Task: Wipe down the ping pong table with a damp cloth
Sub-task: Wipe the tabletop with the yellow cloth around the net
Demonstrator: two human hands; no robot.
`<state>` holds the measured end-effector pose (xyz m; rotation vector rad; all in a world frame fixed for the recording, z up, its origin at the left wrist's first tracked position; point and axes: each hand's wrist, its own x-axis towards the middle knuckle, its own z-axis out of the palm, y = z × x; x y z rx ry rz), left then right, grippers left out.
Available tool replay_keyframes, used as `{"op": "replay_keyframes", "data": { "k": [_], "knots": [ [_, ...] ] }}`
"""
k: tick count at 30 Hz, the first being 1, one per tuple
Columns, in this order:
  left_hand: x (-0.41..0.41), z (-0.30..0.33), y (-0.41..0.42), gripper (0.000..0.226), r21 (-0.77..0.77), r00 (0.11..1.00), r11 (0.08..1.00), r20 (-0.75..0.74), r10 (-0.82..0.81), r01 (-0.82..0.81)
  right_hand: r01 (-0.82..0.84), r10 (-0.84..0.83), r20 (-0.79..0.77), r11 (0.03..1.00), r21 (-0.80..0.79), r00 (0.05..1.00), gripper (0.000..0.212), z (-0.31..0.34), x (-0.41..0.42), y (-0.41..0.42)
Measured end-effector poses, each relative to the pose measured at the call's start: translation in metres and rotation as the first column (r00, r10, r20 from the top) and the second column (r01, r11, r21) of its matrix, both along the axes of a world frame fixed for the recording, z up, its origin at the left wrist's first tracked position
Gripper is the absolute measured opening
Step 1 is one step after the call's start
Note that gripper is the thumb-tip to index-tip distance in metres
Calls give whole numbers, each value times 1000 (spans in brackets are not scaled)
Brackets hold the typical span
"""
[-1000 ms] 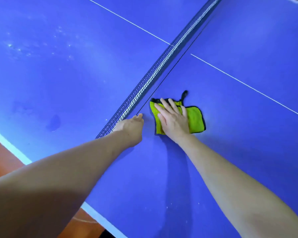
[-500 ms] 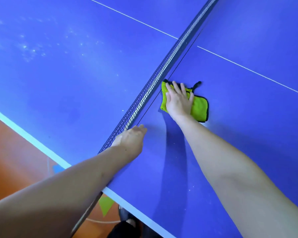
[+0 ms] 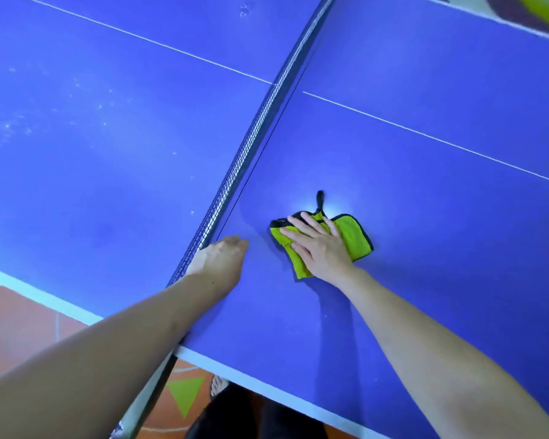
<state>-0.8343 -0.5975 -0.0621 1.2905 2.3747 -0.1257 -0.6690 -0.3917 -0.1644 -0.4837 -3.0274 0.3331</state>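
On right half of counter [image 3: 425, 217], near net [image 3: 254, 134] and near edge: green cloth [image 3: 351, 237] flat on surface. Wiping under way, judged partial; damp-looking sheen around cloth only. Left half across net shows white specks, likely unwiped. Far stretch past centre line also left. Right hand [image 3: 319, 248] flat on cloth, fingers straight, spread, pressing. Left hand [image 3: 221, 253] rests by net, bracing; holds nothing, fingers loose. Both arms extended.

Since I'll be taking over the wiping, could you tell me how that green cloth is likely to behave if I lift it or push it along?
The cloth looks floppy: it lies folded and rumpled under the flat right hand, so it would probably droop when lifted. Pushed, it likely slides easily across the smooth table, though it may bunch.
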Motion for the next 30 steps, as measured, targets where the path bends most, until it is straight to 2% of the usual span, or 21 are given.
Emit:
{"op": "replay_keyframes", "data": {
  "k": [7,12,18,21,25,30],
  "knots": [
    [44,-1,66,31,-26,992,994,75,-103,105,356,-356,10,935,11,935,45,2,87,44],
    [69,2,132,41,-1,984,988,88,-152,153,498,-498,-7,867,35,867,46,1,104,100],
    [80,0,221,51,22,985,991,104,-134,133,566,-566,-25,824,26,824,44,-3,102,179],
    [78,-4,260,46,66,987,987,69,-148,144,580,-579,-44,814,11,814,42,-5,98,225],
    [74,-3,301,47,126,992,986,46,-114,108,563,-561,-74,826,13,824,41,-6,92,282],
    [71,-2,331,49,106,992,986,-6,-125,125,479,-476,-84,878,17,875,41,-6,85,341]
  ]
}}
